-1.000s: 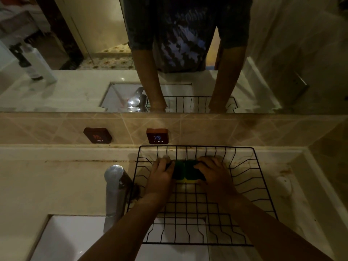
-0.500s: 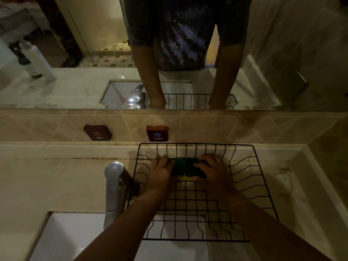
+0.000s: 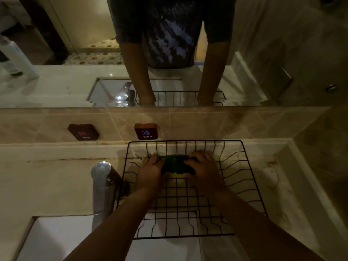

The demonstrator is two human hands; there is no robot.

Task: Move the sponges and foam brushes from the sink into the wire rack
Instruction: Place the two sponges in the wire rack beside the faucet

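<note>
A black wire rack (image 3: 244, 178) stands on the counter, its front edge over the white sink (image 3: 56, 240). At the rack's far end two green-and-yellow sponges sit side by side. My left hand (image 3: 150, 171) grips the left sponge (image 3: 168, 165) and my right hand (image 3: 204, 170) grips the right sponge (image 3: 185, 168). Both sponges rest low in the rack, touching each other. Fingers cover their outer ends. No foam brushes are visible in this view.
A chrome faucet (image 3: 101, 185) rises just left of the rack. Red HOT (image 3: 83, 131) and COLD (image 3: 146, 131) tags sit on the tiled backsplash below a mirror. A small pale object (image 3: 270, 176) lies on the counter to the right of the rack.
Both hands stay on the two sponges at the rack's far end and have shifted only slightly; the sponges sit a little lower.
</note>
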